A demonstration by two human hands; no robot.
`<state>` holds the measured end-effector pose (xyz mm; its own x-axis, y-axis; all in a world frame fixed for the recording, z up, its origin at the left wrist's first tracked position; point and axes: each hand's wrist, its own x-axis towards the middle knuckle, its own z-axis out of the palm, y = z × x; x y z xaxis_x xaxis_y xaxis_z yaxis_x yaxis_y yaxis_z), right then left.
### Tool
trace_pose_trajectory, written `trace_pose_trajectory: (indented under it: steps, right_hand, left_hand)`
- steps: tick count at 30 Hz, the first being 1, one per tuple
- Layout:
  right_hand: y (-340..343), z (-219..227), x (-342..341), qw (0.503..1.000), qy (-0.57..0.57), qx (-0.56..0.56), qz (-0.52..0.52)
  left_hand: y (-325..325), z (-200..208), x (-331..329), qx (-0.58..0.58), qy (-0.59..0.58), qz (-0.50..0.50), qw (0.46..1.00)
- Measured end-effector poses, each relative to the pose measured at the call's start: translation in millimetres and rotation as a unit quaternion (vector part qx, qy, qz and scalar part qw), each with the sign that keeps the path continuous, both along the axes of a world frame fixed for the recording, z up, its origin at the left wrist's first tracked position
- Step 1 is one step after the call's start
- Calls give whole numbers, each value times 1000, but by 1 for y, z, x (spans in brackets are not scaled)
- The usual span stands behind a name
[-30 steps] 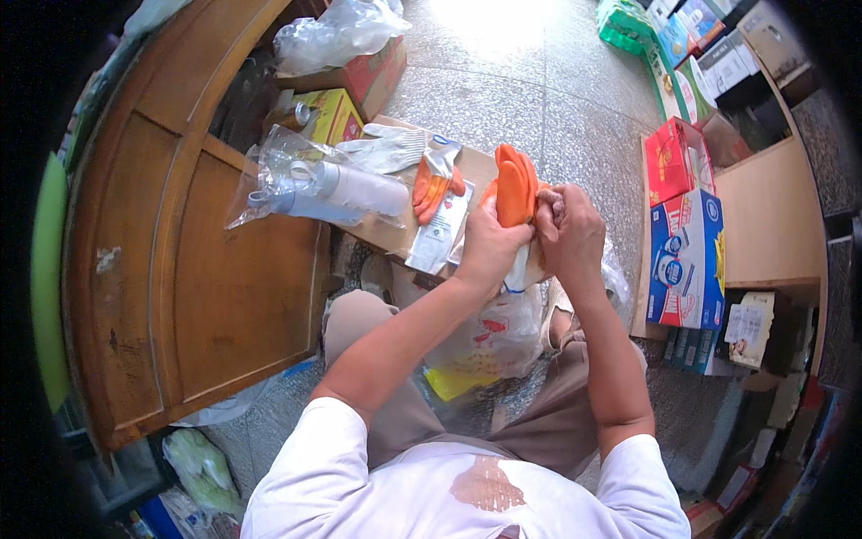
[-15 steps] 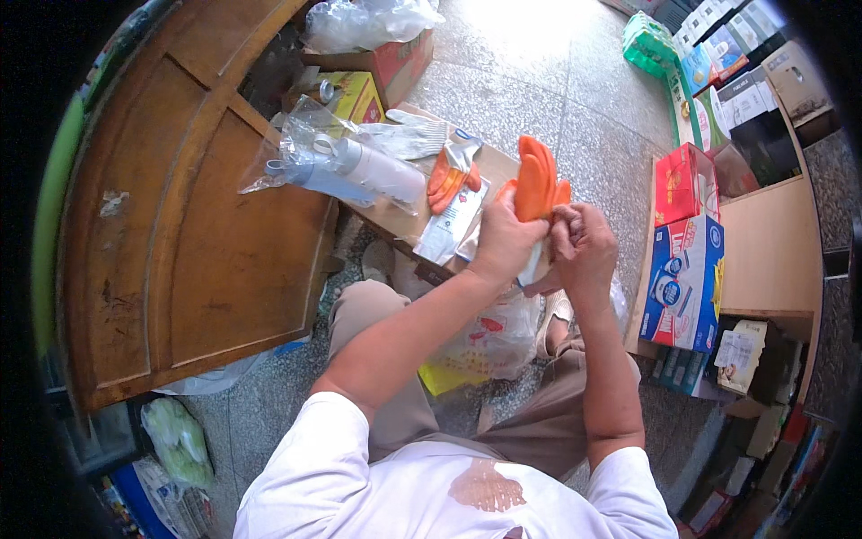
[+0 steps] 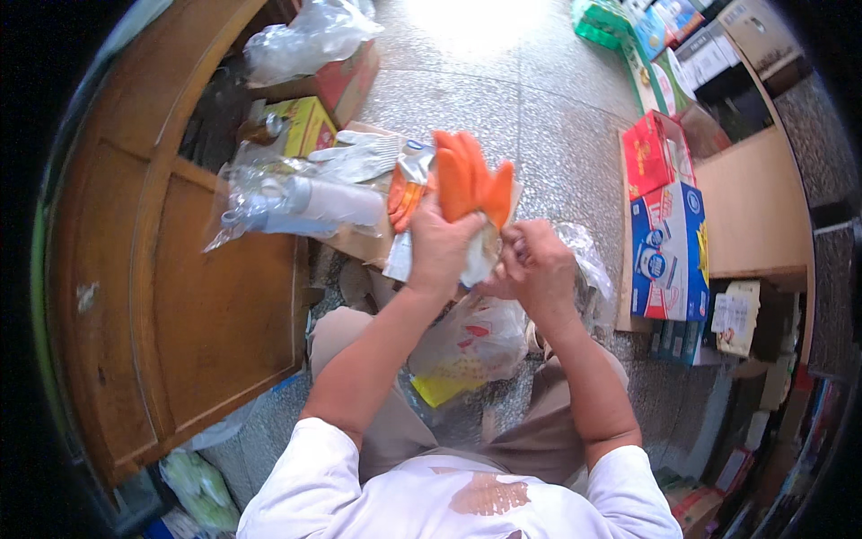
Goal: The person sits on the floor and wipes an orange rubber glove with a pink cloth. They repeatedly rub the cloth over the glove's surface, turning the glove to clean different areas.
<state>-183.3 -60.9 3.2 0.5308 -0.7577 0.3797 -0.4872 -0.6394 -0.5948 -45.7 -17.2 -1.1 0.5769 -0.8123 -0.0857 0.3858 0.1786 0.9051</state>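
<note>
Two bagged bottles (image 3: 337,200) lie left of the held glove (image 3: 465,187).

Brown cardboard surface (image 3: 361,247) bearing a white knit glove (image 3: 359,157), an orange-coated glove (image 3: 406,196), a white printed packet (image 3: 398,257) and two plastic-wrapped bottles (image 3: 337,202).

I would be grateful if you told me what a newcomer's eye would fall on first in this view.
Most likely the bright orange glove near the centre, gripped by the left hand, with the right hand close by its pale cuff. Next might come the blue, white and red box standing at the right, and the large brown wooden panel filling much of the left side.
</note>
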Motion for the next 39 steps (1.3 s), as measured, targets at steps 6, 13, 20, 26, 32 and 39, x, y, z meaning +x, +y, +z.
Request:
trace_pose_trajectory:
  steps: [6,13,20,26,32,39]
  right_hand:
    - [-22,-2,-40,954,-85,281,-55]
    - [-41,19,-34,894,-275,354,-13]
    - [-10,15,-2,993,-87,66,51]
    - [-28,7,11,988,-110,77,-71]
    - [-44,5,9,947,-226,211,-88]
    - [-28,2,22,952,-264,149,42]
  left_hand:
    - [-1,21,15,13,63,-83,994]
    - [8,11,18,38,123,-125,984]
    - [22,15,7,52,44,-134,989]
    - [34,22,8,57,13,-183,981]
    - [40,26,20,21,80,-163,983]
    - [42,18,28,16,152,-160,975]
